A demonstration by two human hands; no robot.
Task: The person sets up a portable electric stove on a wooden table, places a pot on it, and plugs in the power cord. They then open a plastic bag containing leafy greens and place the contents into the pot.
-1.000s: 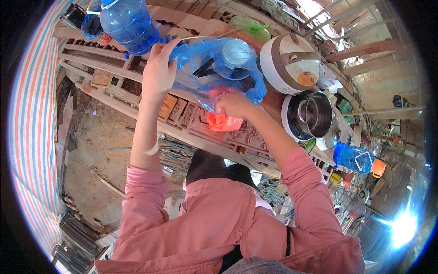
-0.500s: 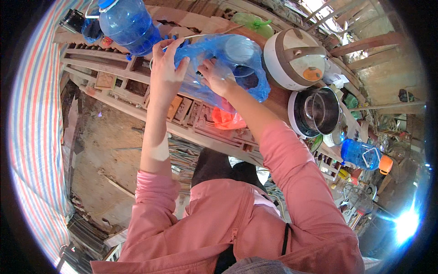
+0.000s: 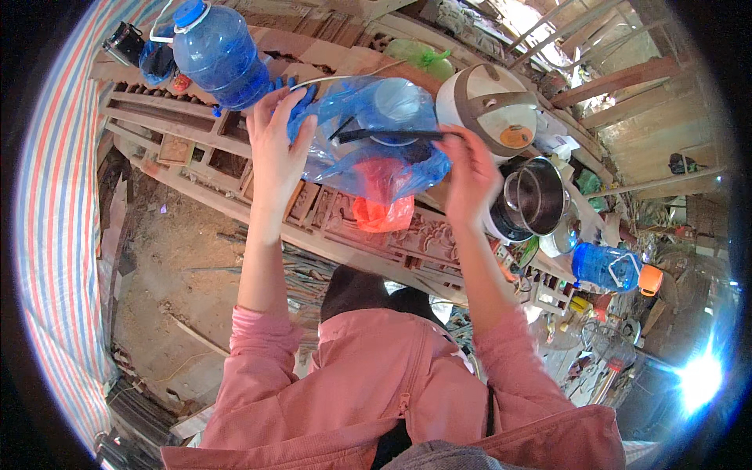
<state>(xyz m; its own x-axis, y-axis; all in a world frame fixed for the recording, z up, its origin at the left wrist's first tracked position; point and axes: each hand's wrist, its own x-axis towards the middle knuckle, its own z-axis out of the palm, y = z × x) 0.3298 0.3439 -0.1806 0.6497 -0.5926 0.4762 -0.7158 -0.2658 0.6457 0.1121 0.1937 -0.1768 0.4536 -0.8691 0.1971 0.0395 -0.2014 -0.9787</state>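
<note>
Left hand (image 3: pixel 274 149): is holding its fingers wide at the blue bag (image 3: pixel 360 106).
Blue bag: is lying between both hands.
Black strip (image 3: pixel 392 135): is stretching over the bag.
Right hand (image 3: pixel 474 180): is pinching the strip's right end.

You seem to be in a simple wood workshop, as carved wooden panels (image 3: pixel 429 237), a striped tarpaulin (image 3: pixel 64 243) and dusty ground (image 3: pixel 160 270) show.
</note>
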